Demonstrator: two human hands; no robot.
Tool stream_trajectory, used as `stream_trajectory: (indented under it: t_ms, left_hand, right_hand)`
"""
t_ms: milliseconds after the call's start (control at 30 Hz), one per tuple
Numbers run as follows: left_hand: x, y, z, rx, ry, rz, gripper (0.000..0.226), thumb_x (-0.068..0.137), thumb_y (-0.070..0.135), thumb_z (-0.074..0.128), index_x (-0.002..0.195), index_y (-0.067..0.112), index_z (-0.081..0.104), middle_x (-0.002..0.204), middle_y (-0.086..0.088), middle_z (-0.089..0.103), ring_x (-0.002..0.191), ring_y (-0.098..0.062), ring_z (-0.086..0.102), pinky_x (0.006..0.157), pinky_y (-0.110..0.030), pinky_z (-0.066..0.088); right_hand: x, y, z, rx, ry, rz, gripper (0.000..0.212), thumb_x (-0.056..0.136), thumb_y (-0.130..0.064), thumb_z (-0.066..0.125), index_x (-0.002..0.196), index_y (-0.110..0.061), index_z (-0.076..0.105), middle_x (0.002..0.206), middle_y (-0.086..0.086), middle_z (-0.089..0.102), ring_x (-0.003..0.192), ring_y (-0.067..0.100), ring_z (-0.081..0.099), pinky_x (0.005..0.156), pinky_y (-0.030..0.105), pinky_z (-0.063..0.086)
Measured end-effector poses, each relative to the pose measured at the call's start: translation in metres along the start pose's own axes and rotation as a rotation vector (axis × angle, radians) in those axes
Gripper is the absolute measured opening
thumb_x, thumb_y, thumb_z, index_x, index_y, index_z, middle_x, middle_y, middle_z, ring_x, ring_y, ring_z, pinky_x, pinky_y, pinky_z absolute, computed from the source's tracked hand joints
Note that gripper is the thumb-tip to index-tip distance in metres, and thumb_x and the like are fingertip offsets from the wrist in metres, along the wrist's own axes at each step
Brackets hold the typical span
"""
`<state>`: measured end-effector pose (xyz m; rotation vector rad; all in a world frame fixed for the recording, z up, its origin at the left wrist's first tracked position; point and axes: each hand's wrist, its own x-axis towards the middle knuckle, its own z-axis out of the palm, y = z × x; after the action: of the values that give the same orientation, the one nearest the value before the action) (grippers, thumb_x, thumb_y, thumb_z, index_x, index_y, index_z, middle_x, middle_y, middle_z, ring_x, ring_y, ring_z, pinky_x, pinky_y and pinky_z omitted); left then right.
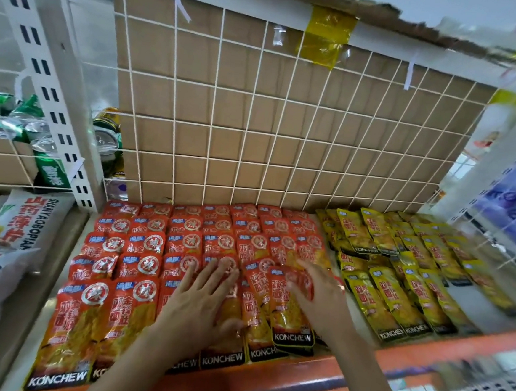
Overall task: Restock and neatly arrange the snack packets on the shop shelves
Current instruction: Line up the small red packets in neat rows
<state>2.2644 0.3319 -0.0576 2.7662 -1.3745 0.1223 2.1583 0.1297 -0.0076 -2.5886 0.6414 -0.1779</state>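
Observation:
Red KONCHEW snack packets (141,248) lie in overlapping rows across the left and middle of the shelf (313,375). Yellow KONCHEW packets (399,268) lie in rows on the right part. My left hand (202,296) lies flat with spread fingers on the red packets near the front middle. My right hand (317,289) rests on the rightmost red packets, fingers straight and blurred by motion. Neither hand grips a packet.
A white wire grid (256,118) backed by cardboard closes the shelf's rear. A white slotted upright (52,86) stands at left, with green packets (25,121) behind it and large white SHANYAOBOPIAN bags (16,232) beside. The shelf's orange front edge runs below my arms.

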Motion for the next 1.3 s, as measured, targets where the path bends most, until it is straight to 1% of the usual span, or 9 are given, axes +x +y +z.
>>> stream_trajectory:
  t_ms: [300,467,600,667,733,833,933,1033,1300]
  left_hand:
    - [0.001,0.006,-0.009,0.002,-0.022,-0.009,0.076,0.090,0.069,0.013,0.133,0.017,0.050,0.136,-0.006,0.051,0.124,-0.025,0.049,0.103,-0.043,0.022]
    - [0.004,0.030,-0.018,-0.080,-0.081,-0.033,0.071,0.092,0.063,0.007,0.129,0.025,0.054,0.130,0.004,0.057,0.118,-0.015,0.055,0.094,-0.038,0.046]
    - [0.003,0.048,-0.021,-0.112,-0.102,-0.094,0.074,0.092,0.063,0.004,0.130,0.022,0.053,0.131,0.003,0.056,0.118,-0.015,0.055,0.108,-0.033,0.027]
    - [0.005,0.056,-0.024,-0.137,-0.056,-0.159,0.086,0.084,0.071,-0.007,0.142,0.023,0.036,0.148,0.000,0.030,0.135,-0.015,0.034,0.115,-0.033,0.011]
    - [0.007,0.059,-0.019,-0.211,-0.030,-0.205,0.105,0.063,0.080,-0.024,0.149,0.027,0.008,0.153,0.004,-0.003,0.142,-0.012,0.001,0.109,-0.029,-0.010]
    - [0.010,0.064,-0.021,-0.253,-0.061,-0.263,0.118,0.050,0.083,-0.029,0.149,0.028,0.006,0.157,0.004,0.003,0.144,-0.013,-0.001,0.109,-0.029,-0.010]
    - [0.013,0.070,-0.031,-0.367,-0.070,-0.345,0.099,0.068,0.084,-0.006,0.148,0.028,0.013,0.156,0.007,0.013,0.143,-0.011,0.006,0.114,-0.030,0.001]
    - [0.018,0.076,-0.039,-0.553,0.011,-0.412,0.058,0.094,0.046,0.042,0.145,0.023,0.025,0.150,0.004,0.029,0.139,-0.014,0.020,0.113,-0.031,0.015]
    - [0.029,0.086,-0.039,-1.120,0.263,-0.522,0.043,0.090,0.011,0.058,0.128,0.029,0.048,0.128,0.005,0.055,0.113,-0.011,0.055,0.078,-0.019,0.052]
  right_hand:
    - [-0.006,-0.001,0.004,-0.012,0.032,0.054,0.071,0.075,-0.060,0.062,0.132,-0.024,0.041,0.129,-0.002,0.051,0.117,0.015,0.050,0.098,0.030,0.042]
    - [-0.004,-0.002,0.001,-0.043,-0.038,0.046,0.075,0.076,-0.061,0.060,0.136,-0.025,0.033,0.132,-0.003,0.047,0.119,0.015,0.049,0.097,0.029,0.040]
    - [-0.001,-0.002,0.002,-0.027,-0.089,0.005,0.079,0.075,-0.061,0.061,0.139,-0.026,0.029,0.139,-0.002,0.040,0.127,0.018,0.041,0.103,0.032,0.037]
    - [0.000,0.000,0.001,-0.022,-0.099,0.005,0.082,0.075,-0.061,0.061,0.140,-0.026,0.027,0.141,-0.001,0.037,0.130,0.019,0.037,0.104,0.034,0.035]
    - [0.001,0.002,0.001,-0.018,-0.103,0.005,0.084,0.075,-0.061,0.061,0.142,-0.025,0.024,0.142,0.001,0.034,0.132,0.020,0.034,0.105,0.034,0.033]
    - [0.002,0.004,-0.001,-0.011,-0.110,-0.004,0.084,0.077,-0.059,0.061,0.142,-0.024,0.023,0.142,0.001,0.032,0.131,0.020,0.034,0.105,0.033,0.033]
    - [0.002,0.006,-0.001,0.037,-0.118,-0.010,0.080,0.079,-0.053,0.063,0.143,-0.024,0.024,0.142,0.000,0.032,0.131,0.018,0.035,0.105,0.032,0.034]
    - [0.001,0.008,-0.001,0.086,-0.104,-0.015,0.079,0.080,-0.051,0.063,0.143,-0.023,0.025,0.143,-0.001,0.033,0.132,0.017,0.034,0.105,0.032,0.033]
    - [-0.001,0.013,0.006,0.252,-0.034,-0.049,0.064,0.080,-0.040,0.069,0.134,-0.026,0.038,0.132,-0.005,0.042,0.126,0.012,0.039,0.100,0.023,0.035]
